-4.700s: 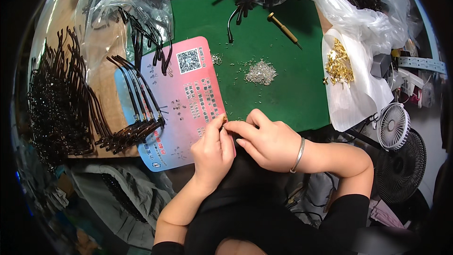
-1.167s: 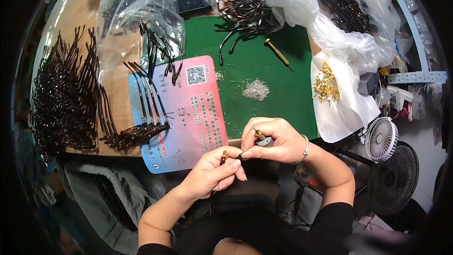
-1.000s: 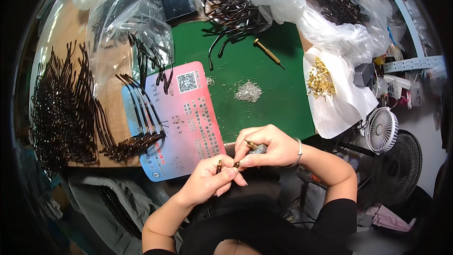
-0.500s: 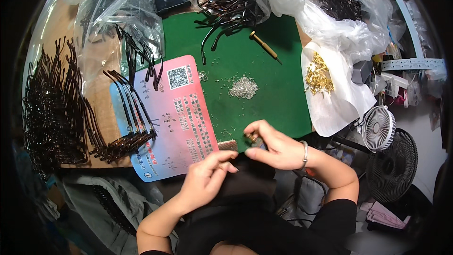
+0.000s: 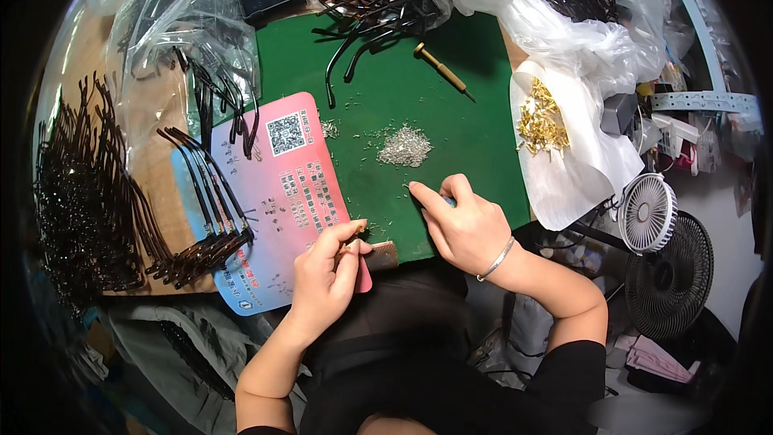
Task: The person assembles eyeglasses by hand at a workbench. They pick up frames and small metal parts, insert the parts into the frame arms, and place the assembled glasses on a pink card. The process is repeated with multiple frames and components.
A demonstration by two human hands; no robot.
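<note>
My left hand [image 5: 322, 278] is closed at the lower right corner of the pink and blue printed mat [image 5: 314, 185], pinching a small gold-coloured metal piece [image 5: 355, 234]. Its exact kind is largely hidden by the fingers. My right hand [image 5: 467, 229], with a bracelet at the wrist, reaches over the green mat [image 5: 475, 145]. Its index fingertip comes down beside a few loose tiny metal bits. Something bluish [image 5: 448, 201] shows between its curled fingers, too covered to name. Farther off lies a pile of tiny silver screw-like parts [image 5: 404, 147].
A brass-coloured screwdriver [image 5: 441, 70] lies at the back. Dark eyeglass temples [image 5: 88, 193] are massed at left, with more bundled on the printed mat [image 5: 211, 250]. White paper [image 5: 555, 185] at right bears gold-coloured small parts [image 5: 543, 121]. Fans [image 5: 648, 211] stand beyond the right edge.
My right hand has moved up and forward onto the green mat. The gold-coloured piece, earlier at my right fingers, now shows in my left hand, which has drawn left. The view has shifted slightly.
</note>
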